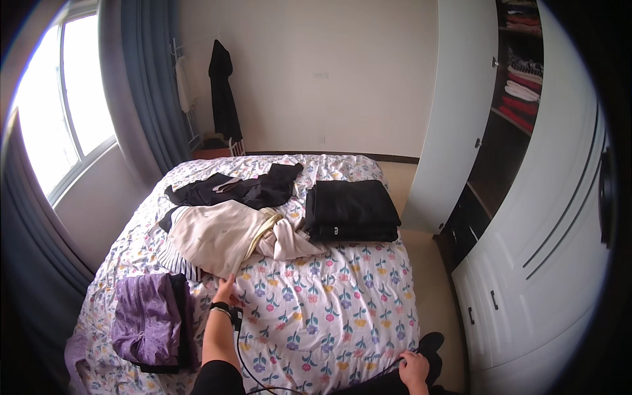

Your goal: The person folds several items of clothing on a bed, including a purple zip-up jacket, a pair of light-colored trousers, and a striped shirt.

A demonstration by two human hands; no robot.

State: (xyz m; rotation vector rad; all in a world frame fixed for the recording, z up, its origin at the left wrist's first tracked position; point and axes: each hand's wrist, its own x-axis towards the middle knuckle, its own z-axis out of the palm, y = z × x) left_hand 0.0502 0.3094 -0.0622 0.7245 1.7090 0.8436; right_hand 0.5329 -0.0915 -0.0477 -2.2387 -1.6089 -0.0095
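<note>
My left hand [226,290] reaches onto the bed and pinches the near edge of a beige garment [214,234]. That garment lies loosely spread, with a yellowish band and a bunched part on its right. A striped cloth [176,262] shows from under its left side. Low at the right, my right hand [413,368] rests by my dark-clothed leg, its fingers curled. A thin dark line runs up to these fingers; what they hold, if anything, is hidden. My left wrist carries a dark band and a small black device [237,318] with a cable.
The flowered bedspread [316,316] bears a folded purple garment [146,322] at the left, a crumpled black garment [247,189] behind the beige one and a folded black stack [353,210] at the right. Past the bed stands a white wardrobe [526,263] with a shelf section showing.
</note>
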